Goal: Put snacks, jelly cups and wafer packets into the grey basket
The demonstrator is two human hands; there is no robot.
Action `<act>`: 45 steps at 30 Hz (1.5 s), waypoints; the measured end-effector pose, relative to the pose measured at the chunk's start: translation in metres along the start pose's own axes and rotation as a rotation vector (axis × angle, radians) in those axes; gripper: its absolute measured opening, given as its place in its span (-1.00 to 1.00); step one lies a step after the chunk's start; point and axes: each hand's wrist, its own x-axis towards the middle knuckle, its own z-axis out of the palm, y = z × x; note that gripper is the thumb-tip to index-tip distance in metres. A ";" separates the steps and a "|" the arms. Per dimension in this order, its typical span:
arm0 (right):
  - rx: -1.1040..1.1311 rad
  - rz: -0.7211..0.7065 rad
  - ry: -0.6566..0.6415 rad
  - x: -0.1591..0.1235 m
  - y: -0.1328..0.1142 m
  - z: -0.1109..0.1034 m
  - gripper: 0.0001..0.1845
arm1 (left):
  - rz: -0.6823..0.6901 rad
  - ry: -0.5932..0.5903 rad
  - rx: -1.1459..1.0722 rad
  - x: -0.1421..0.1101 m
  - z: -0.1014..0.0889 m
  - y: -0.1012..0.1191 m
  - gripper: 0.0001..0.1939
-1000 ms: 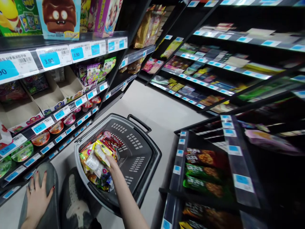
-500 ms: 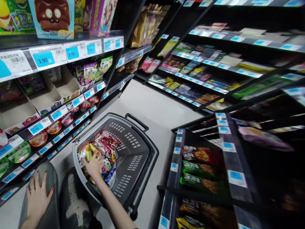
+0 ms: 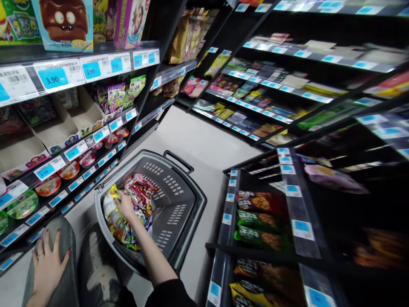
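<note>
My left hand (image 3: 47,264) lies flat on my left knee, fingers spread, holding nothing. My right hand (image 3: 125,205) reaches down into a grey shopping basket (image 3: 179,183) on the floor in front of me. Its fingers are closed on the edge of a snack bag (image 3: 110,208), yellow at the top and pale below; the fingertips are partly hidden. Beside and under the hand lies a heap of colourful candy bags (image 3: 143,192), bunched in the basket's near left part.
On the left, a shelf holds sweets packets (image 3: 115,99), cardboard display trays (image 3: 54,128) and jelly cups (image 3: 68,169) behind price labels. A low rack (image 3: 228,204) with snack bags (image 3: 260,200) stands to the right. The basket's handle (image 3: 178,161) points away from me.
My right hand has shifted slightly left and closed on the snack bag, which now sits further toward the basket's near left side. My left hand stays on my knee.
</note>
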 end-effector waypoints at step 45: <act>-0.170 0.231 0.229 -0.141 0.015 -0.086 -0.74 | -0.011 -0.022 -0.034 0.001 0.000 -0.003 -0.41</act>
